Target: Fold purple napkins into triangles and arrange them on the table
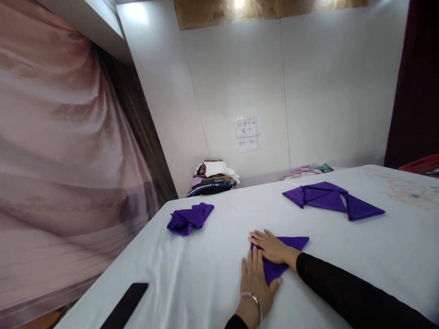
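Observation:
A purple cloth napkin [274,270], folded to a triangle, lies on the white-covered table under both hands. My left hand [256,279], with a silver bangle at the wrist, rests flat along its left edge, fingers stretched out and thumb apart. Across the napkin's upper left part lies my right hand [270,247], palm down with straight fingers that point left. The two hands almost touch at the fingertips, and they cover the left corner of the napkin.
Folded purple napkins [324,197] lie at the back right, and a crumpled purple napkin [190,218] at the back left. A black flat object [126,305] is at the front left. Stacked cloths [214,177] stand beyond the table [192,283], near the wall.

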`<state>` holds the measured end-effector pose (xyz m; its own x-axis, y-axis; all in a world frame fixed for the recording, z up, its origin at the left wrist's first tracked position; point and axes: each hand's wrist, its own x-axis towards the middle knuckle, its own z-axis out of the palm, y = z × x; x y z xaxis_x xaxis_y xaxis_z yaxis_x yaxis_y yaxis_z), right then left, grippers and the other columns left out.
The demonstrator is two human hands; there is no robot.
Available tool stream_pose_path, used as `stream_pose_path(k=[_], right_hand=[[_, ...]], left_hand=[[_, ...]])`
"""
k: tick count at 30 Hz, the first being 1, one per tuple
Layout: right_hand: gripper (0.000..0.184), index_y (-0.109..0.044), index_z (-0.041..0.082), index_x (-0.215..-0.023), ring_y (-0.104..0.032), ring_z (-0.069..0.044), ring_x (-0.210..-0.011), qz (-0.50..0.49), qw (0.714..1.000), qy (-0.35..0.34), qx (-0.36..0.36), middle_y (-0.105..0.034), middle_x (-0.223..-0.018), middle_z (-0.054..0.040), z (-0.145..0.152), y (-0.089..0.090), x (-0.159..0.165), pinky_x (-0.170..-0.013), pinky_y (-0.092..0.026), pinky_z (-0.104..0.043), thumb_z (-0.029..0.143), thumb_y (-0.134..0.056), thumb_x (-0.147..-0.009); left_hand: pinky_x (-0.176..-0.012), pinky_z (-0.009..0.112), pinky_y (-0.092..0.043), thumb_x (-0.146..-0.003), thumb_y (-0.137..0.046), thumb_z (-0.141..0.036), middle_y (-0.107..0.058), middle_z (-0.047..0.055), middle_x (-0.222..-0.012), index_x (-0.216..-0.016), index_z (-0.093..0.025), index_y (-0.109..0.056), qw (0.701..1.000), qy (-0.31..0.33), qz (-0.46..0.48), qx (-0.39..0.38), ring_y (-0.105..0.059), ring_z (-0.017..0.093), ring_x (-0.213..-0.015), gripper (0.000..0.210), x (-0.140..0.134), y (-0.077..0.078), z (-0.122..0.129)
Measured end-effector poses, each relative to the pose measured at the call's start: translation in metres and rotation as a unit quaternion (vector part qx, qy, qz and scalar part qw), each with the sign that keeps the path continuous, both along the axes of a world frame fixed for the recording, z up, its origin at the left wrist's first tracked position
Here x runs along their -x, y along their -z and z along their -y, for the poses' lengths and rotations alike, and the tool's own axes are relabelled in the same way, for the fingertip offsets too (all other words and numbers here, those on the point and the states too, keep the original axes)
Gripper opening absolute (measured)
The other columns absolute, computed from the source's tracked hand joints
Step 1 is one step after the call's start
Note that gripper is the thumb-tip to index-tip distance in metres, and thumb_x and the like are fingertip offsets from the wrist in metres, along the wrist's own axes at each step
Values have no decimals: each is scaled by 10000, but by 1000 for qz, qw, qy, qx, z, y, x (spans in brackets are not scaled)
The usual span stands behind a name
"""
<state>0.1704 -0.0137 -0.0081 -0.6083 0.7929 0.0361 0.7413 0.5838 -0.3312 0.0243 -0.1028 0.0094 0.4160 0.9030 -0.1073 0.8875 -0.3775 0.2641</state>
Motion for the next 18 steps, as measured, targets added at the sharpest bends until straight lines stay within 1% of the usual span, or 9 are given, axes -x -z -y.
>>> stream_pose_path(k=[4, 8, 13, 18], right_hand=[[553, -249, 232, -1399, -111, -193, -1348, -13, 1000, 11, 8, -212, -1467, -45, -4, -1, -6, -1072, -31, -439, 481, -216, -907], [623, -260, 255, -1394, -111, -206, -1348, -20, 999, 47, 18, -208, -1466, -37, -13, -4, -26, -1071, -26, -437, 593, -208, -873], [647, -281, 257, -1387, -131, -213, -1345, -1, 993, 121, 11, -220, -1461, -29, -23, -1, -72, -1071, -49, -455, 618, -175, -861], [659, -326, 238, -1373, -141, -222, -1343, 31, 978, 206, -13, -228, -1459, -26, -21, 10, -129, -1070, -97, -458, 612, -175, -851]], left_hand=[[-1102, 455, 16, -807, -135, -658, -35, 98, -1487, -1402, -93, -70, 1000, 2, -1, 3, 33, 244, -1358, 823, 5, 2, 5], [-1104, 457, 10, -808, -124, -657, -53, 98, -1487, -1402, -96, -95, 1000, 2, -3, 10, 41, 245, -1357, 817, 5, 0, 4], [-1102, 471, 13, -800, -159, -663, -41, 86, -1489, -1402, -112, -82, 1000, 2, 4, 13, 55, 257, -1354, 820, 6, 5, 1], [-1098, 470, 31, -779, -154, -695, -31, 108, -1485, -1399, -95, -99, 999, -2, 34, 24, 50, 252, -1355, 865, 7, 1, 4]])
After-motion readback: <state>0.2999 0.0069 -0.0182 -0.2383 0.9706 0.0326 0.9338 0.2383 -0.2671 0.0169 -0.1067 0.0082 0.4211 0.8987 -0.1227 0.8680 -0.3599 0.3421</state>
